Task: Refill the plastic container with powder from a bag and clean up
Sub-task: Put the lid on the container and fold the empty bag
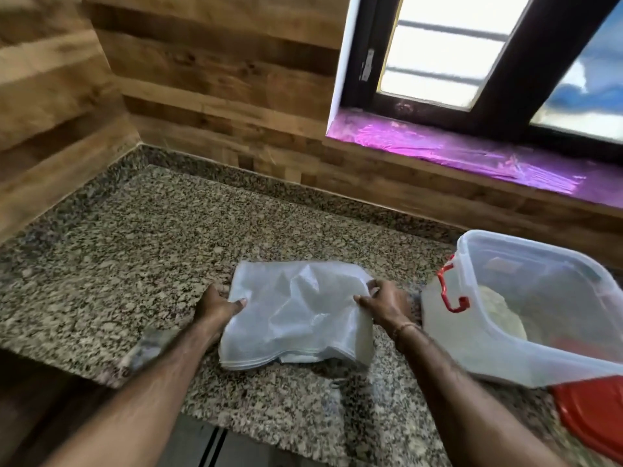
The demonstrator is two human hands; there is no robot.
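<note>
The left hand (219, 303) pinched the left edge of the bag (296, 311), thumb on top and fingers tucked under the plastic, while the right hand (384, 306) gripped the bag's right edge the same way, so both hands were closed on the bag rather than free. Both forearms reached forward from the near edge of the surface (135, 251), roughly parallel, wrists low and close to the stone, with a thin band on the right wrist. The bag lay flat and crumpled between them, looking emptied and partly folded, its layered edges stacked on the side nearest the person. Judging by that, the pouring seemed done and the step in hand was the clean-up: flattening or folding the empty bag. The next move would likely call for pressing out trapped air and doubling the bag over without shaking any leftover powder onto the surface. Just right of the bag stood the plastic container (526, 308), open, with a red latch (450, 294) on the side facing the bag and a pale mound of powder (499, 311) visible through its wall. The red lid (593, 416) lay nearer the person than the container, to the bag's right, so closing the container still remained.
</note>
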